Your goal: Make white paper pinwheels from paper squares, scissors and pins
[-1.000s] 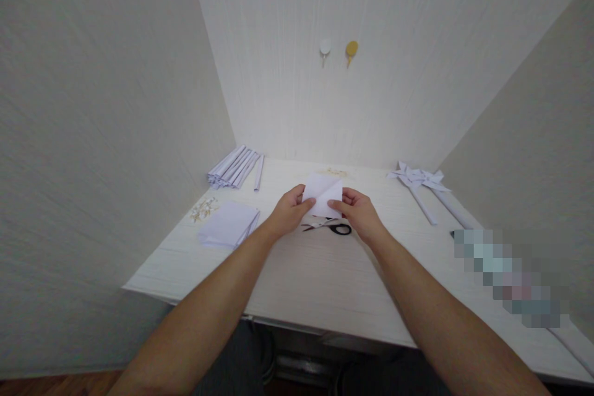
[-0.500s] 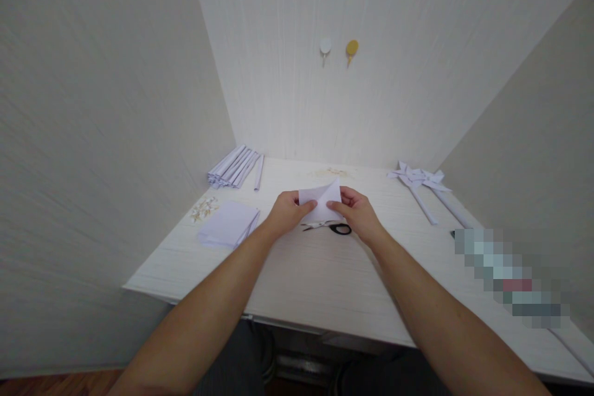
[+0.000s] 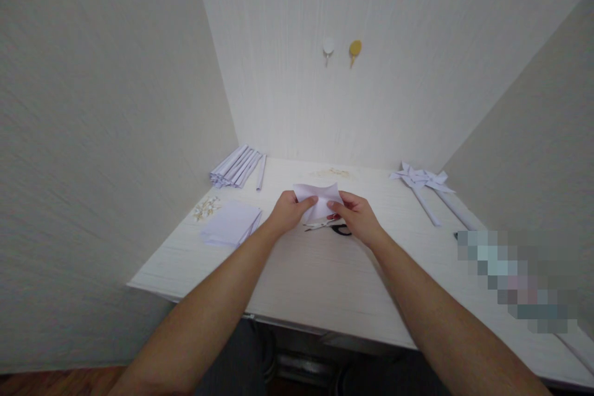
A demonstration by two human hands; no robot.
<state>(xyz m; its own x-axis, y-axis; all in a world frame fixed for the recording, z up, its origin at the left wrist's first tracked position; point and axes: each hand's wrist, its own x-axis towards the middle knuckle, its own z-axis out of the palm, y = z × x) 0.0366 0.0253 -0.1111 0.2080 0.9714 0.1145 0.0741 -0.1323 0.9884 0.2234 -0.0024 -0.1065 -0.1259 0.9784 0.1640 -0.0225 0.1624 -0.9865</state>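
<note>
Between my hands is a small white sheet of paper (image 3: 317, 193), creased and curved, raised a little over the table. My left hand (image 3: 288, 211) pinches its left side, thumb on the near face. On the right side, my right hand (image 3: 357, 211) grips it the same way, some fingers hidden behind it. Just below the paper lies a pair of scissors (image 3: 342, 230) with black handles, its blades pointing left and my right hand partly covering it. Left of my left hand rests a stack of white paper squares (image 3: 229, 223).
Rolled paper sticks (image 3: 236, 167) are piled at the back left, near scattered small pins (image 3: 207, 207). Paper pinwheels (image 3: 417, 180) on sticks lie at the back right. A blurred-out item (image 3: 505, 275) is at the right. Two hooks (image 3: 355, 48) are on the back wall.
The paper has been turned and bent between my fingers: its raised right corner has dropped and its top edge now dips in the middle. Both hands stay in about the same place.
</note>
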